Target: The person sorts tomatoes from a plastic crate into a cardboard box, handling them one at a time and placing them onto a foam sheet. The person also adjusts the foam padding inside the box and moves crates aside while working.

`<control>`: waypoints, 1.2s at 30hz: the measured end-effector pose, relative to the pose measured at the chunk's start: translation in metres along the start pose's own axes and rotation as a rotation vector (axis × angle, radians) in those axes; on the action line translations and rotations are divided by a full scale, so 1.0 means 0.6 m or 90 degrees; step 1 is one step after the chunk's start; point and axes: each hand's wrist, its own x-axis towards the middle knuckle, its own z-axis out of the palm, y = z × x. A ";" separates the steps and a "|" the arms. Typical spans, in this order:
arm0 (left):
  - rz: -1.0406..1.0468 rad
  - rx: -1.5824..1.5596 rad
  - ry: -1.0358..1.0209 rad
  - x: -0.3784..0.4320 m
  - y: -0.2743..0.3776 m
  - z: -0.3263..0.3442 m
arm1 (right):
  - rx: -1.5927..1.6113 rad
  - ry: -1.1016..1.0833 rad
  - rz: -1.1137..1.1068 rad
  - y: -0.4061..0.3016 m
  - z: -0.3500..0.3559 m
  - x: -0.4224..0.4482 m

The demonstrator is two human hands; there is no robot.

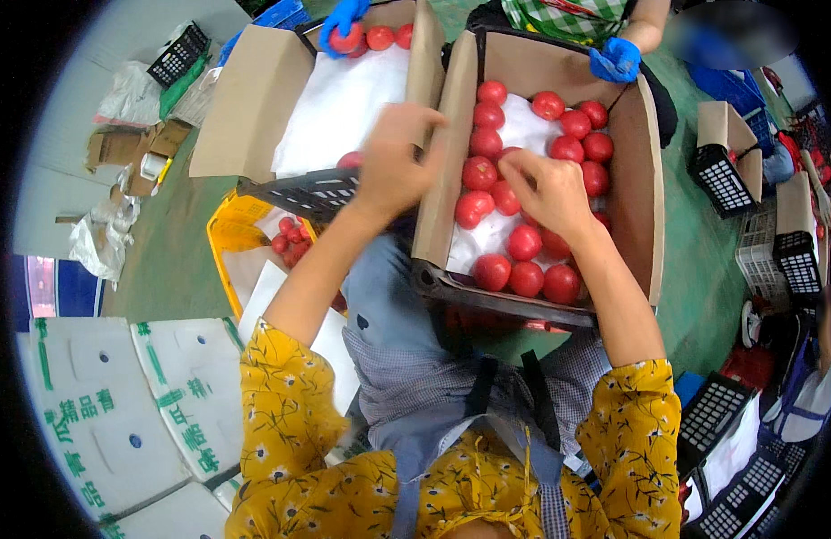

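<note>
Two black plastic crates lined with brown cardboard and white paper stand side by side before me. The right crate [540, 311] holds many red tomatoes [491, 272] around its sides and near edge. Over its middle is my right hand [547, 192], fingers curled down above the tomatoes; whether it grips one is hidden. My left hand [401, 158], blurred, hovers by the right wall of the left crate [308, 195], its fingers bent. Mostly white paper [341, 108] shows in that crate, with a tomato [350, 160] near my left hand and several at its far end.
Opposite, a co-worker's blue-gloved hand [615, 60] rests at the right crate's far rim; another blue glove [341, 30] holds a tomato over the left crate. A yellow crate [220, 252] with small tomatoes sits lower left. White foam boxes [112, 411] stand left; black crates [715, 411] stand right.
</note>
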 end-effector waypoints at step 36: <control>-0.355 -0.208 -0.047 -0.068 0.127 0.050 | 0.244 -0.147 0.205 -0.004 -0.025 0.006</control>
